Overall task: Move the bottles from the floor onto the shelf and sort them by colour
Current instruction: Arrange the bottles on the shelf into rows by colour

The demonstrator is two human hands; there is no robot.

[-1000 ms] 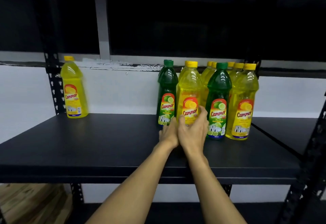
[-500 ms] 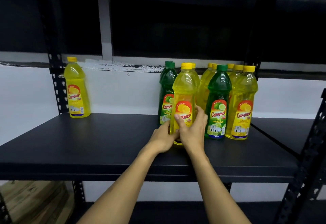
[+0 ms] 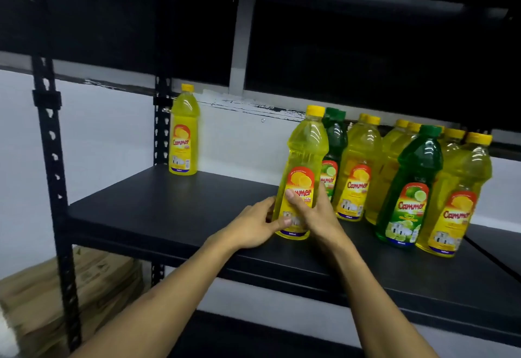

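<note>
Both my hands hold one yellow bottle [image 3: 306,157] upright on the black shelf [image 3: 174,211]. My right hand [image 3: 315,214] grips its label from the right, and my left hand [image 3: 253,226] holds its base from the left. A lone yellow bottle [image 3: 183,135] stands at the shelf's back left. To the right is a mixed cluster: a green bottle [image 3: 335,143] just behind the held one, a yellow bottle [image 3: 356,171], a front green bottle [image 3: 413,188], a front yellow bottle [image 3: 459,197] and several more yellow ones behind.
Black slotted uprights [image 3: 52,160] frame the shelf on the left, and a dark upper shelf hangs overhead. Cardboard boxes [image 3: 84,295] lie under the shelf at the lower left. A lower shelf board shows beneath my arms.
The held yellow bottle has come out of the cluster toward the left and front, with both hands on it. The camera has swung left, so the cluster now sits further right.
</note>
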